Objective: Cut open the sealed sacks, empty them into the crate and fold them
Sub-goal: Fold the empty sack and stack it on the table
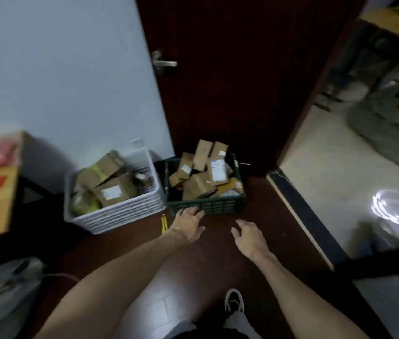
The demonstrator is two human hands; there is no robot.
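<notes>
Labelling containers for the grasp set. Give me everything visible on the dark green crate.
The dark green crate looks like moulded plastic, rectangular, with slotted lattice walls. It stands upright on the dark floor before a dark door, close beside a white crate on its left. Brown cardboard parcels with white labels are heaped in it above the rim. Fingers of the left hand reach its front wall and seem to touch it; the right hand is apart from it.

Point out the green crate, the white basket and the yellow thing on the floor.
green crate (222, 207), head view, front wall.
white basket (120, 216), head view, front wall.
yellow thing (164, 222), head view, its middle.
</notes>
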